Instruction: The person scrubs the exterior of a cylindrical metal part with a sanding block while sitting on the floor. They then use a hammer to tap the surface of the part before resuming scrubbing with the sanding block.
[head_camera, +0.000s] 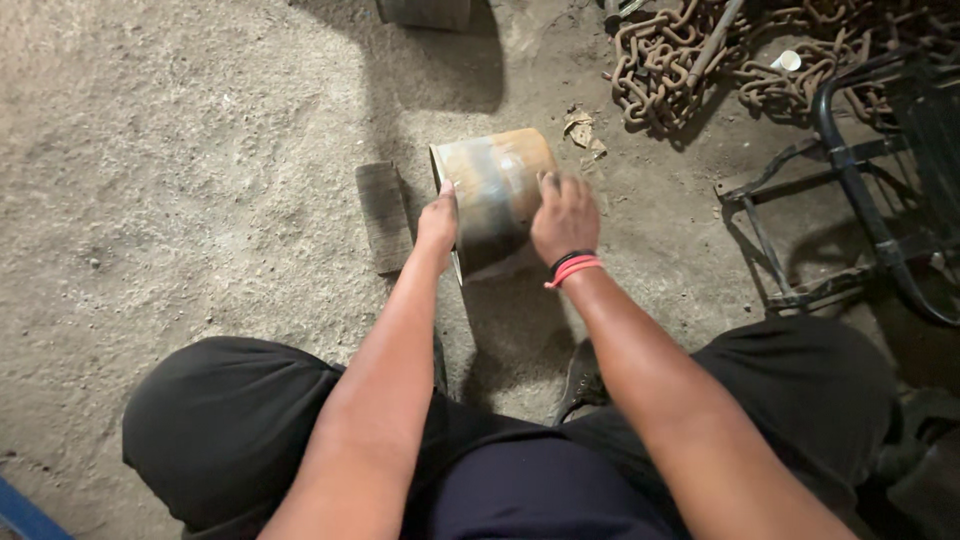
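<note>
The short rusty steel cylinder with a grey band round its middle (493, 190) lies on its side on the sandy dirt floor (200, 170), just ahead of the seated person's knees, its open rim turned to the left and near side. The left hand (438, 222) is closed on that near rim, thumb over the edge. The right hand (565, 215) lies on the curved right flank with fingers bent against the metal; whether it clamps anything or merely presses, I cannot tell (the palm hides whatever might be under it).

To my eye the work is a rubbing or turning of the shell. It would go best with the left hand keeping the rim from rolling while the right works in short strokes along the curve, wrist low. The rim looks thin and raw, so the thumb is better laid flat than hooked over it.

For room: a flat dark wooden block (384, 215) lies just left of the cylinder, near the left hand, and would stop a roll that way. To the far right a heap of rusty chain (690, 60) with a small white cup (787, 61) sits well apart, and a black metal tube frame (850, 180) stands at the right, near enough that a wide swing of the right elbow would want care. The far left floor gives the easiest space for shifting the piece.
</note>
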